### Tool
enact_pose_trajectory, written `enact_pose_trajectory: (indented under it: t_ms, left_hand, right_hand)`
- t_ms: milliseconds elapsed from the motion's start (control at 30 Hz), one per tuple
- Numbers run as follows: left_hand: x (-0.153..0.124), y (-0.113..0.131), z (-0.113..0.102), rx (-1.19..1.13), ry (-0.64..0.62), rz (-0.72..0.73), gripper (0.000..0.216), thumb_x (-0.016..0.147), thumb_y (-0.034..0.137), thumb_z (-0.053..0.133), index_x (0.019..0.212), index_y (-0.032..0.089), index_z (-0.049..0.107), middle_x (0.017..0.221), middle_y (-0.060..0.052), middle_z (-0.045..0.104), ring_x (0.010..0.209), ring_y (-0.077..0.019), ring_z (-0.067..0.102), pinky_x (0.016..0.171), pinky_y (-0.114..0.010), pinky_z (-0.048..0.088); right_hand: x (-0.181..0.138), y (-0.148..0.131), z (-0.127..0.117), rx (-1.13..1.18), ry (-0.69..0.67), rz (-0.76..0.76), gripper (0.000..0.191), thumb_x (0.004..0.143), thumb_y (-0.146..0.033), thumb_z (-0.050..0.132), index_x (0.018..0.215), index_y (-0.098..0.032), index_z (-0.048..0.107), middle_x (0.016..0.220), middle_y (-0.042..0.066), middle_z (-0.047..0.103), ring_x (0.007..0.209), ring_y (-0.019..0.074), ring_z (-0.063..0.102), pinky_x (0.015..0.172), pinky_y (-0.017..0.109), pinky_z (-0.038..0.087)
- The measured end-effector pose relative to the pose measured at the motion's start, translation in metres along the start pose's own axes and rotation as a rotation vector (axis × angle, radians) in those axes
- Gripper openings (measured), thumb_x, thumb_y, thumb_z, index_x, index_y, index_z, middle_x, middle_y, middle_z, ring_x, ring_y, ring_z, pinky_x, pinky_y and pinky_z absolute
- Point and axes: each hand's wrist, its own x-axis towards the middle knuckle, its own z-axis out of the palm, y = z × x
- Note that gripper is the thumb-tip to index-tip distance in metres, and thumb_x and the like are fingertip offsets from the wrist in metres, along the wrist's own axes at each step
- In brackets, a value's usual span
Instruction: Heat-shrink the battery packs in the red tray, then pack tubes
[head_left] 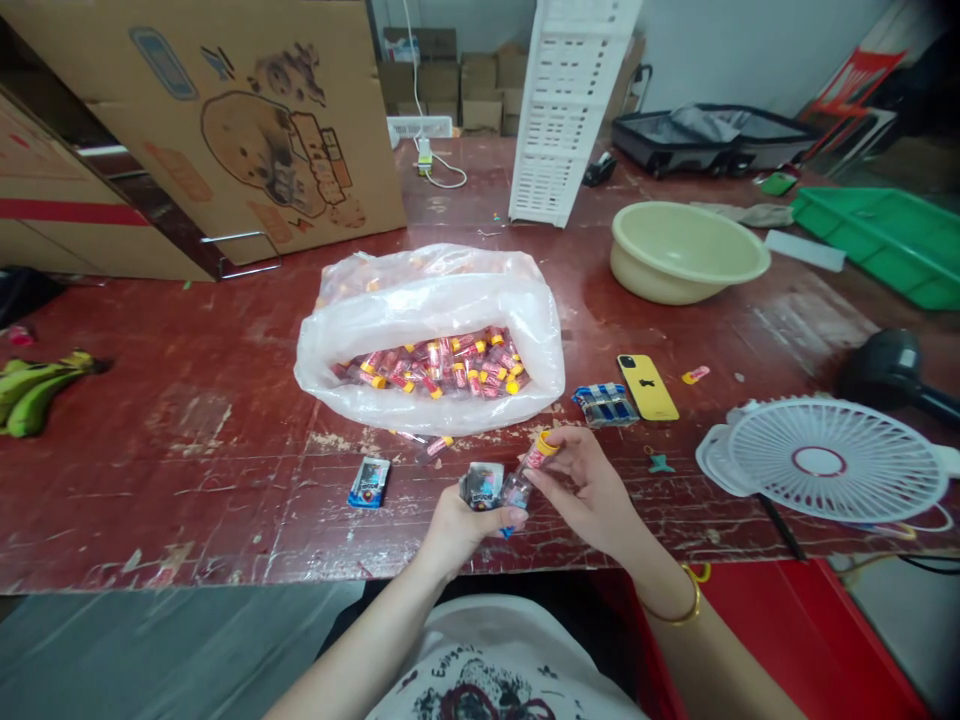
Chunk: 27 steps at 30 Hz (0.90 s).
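Observation:
My left hand [461,525] is closed round small blue-and-black packets [484,483], its thumb resting on the lower end of a small clear bottle. My right hand [589,490] pinches that bottle [537,456] near its yellow cap, tilted, with a red label showing. Just beyond my hands, a translucent plastic bag [431,300] lies open, full of similar yellow-capped bottles [442,365]. A loose bottle [435,449] lies at its front edge. To the left rests a separate blue-and-black packet [369,482]; a bundle of blue packets [604,404] is beyond my right hand.
A yellow phone [648,388], a lone bottle [696,375] and a white fan grille [832,458] lie to the right. Farther back stand a pale basin [686,250] and a white crate [566,110]. A large cardboard box [285,130] and bananas [41,390] are on the left.

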Motion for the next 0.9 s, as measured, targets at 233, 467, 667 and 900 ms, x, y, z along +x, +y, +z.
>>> enact_pose_trajectory:
  t_ms: [233,467,667,900]
  left_hand:
    - [-0.005,0.003,0.004,-0.105,-0.07,-0.076,0.04,0.058,0.034,0.088,0.087,0.011,0.074,0.084,-0.01,0.075,0.077,-0.0203,0.069,0.07,-0.029,0.053]
    - [-0.001,0.0,0.007,-0.129,-0.05,-0.079,0.044,0.051,0.033,0.092,0.084,0.012,0.071,0.078,-0.007,0.074,0.071,-0.0195,0.069,0.077,-0.033,0.054]
    - [0.001,0.0,0.007,0.103,-0.085,0.079,0.025,0.063,0.031,0.086,0.072,0.014,0.07,0.064,-0.001,0.07,0.061,-0.0141,0.062,0.065,-0.024,0.049]
    - [0.003,0.0,0.005,0.112,-0.114,0.118,0.024,0.062,0.03,0.086,0.069,0.014,0.069,0.063,0.0,0.069,0.06,-0.013,0.06,0.063,-0.023,0.048]
  right_hand:
    - [0.005,0.012,-0.003,0.163,-0.083,0.187,0.026,0.08,-0.034,0.071,0.097,-0.024,0.053,0.09,0.0,0.065,0.084,0.0138,0.063,0.078,0.029,0.053]
    - [-0.002,0.011,-0.011,0.114,0.314,0.014,0.028,0.079,-0.031,0.073,0.098,-0.026,0.053,0.092,-0.001,0.063,0.083,0.0137,0.064,0.078,0.03,0.054]
    - [-0.01,0.002,-0.01,-0.269,0.151,-0.178,0.024,0.085,-0.018,0.064,0.105,-0.025,0.052,0.099,0.003,0.06,0.088,0.0153,0.062,0.082,0.031,0.051]
    - [-0.009,-0.011,-0.007,-0.397,0.016,-0.327,0.022,0.086,-0.013,0.059,0.104,-0.024,0.053,0.099,0.005,0.06,0.093,0.0166,0.059,0.085,0.033,0.049]
